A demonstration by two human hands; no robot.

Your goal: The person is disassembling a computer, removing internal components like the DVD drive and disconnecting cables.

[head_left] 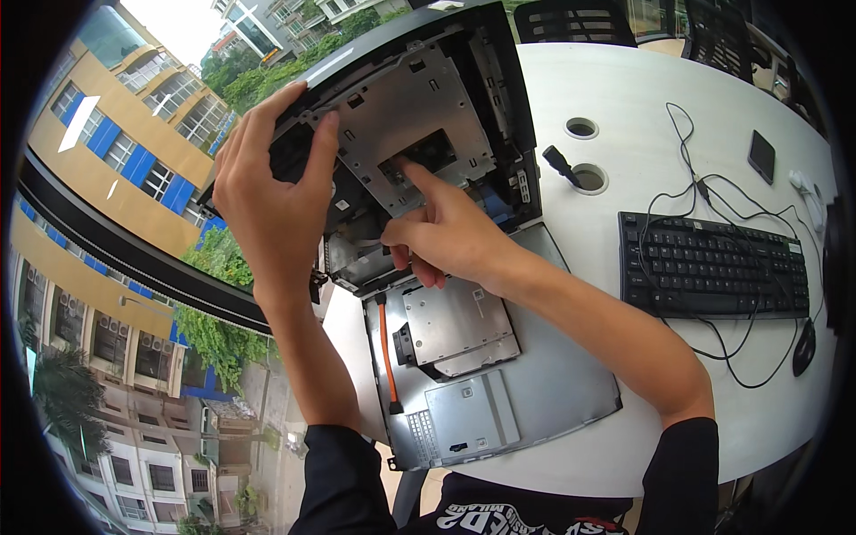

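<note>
A desktop computer case stands tilted on the table with its inside facing me. My left hand grips its upper left edge, thumb on the inner side and fingers over the outside. Inside is a silver metal bracket plate with a rectangular opening. My right hand reaches in, its index finger stretched out and its tip at that opening. The other fingers are bent, and I see nothing held in them. Below the case lies a flat metal side panel, bearing an optical drive and an orange-red cable.
To the right on the white table are a black keyboard, tangled black cables, a mouse and a phone. A black plug sticks out by a round desk hole. A window with a dark frame borders the left.
</note>
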